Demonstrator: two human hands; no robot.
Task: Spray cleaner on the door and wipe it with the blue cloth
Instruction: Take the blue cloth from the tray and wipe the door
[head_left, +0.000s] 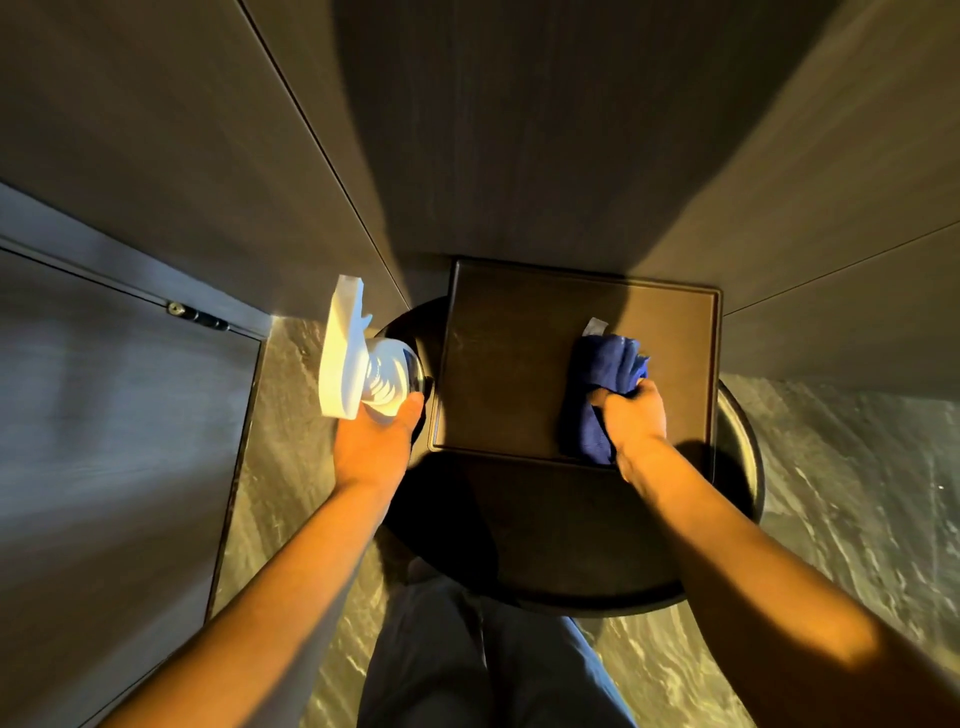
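My left hand (373, 441) grips a spray bottle (358, 358) with a white trigger head and clear body, held over the left edge of a round dark table. My right hand (635, 418) is closed on a bunched blue cloth (602, 384) with a small white tag, resting on a square brown tray (509, 374). A dark wood-grain door (93, 415) with a small metal latch (197, 314) stands at the left, apart from both hands.
The round dark table (571, 545) carries the tray and stands against brown wall panels (519, 130). Marble floor (857, 493) shows on both sides. My legs in blue trousers (478, 665) are right below the table's near rim.
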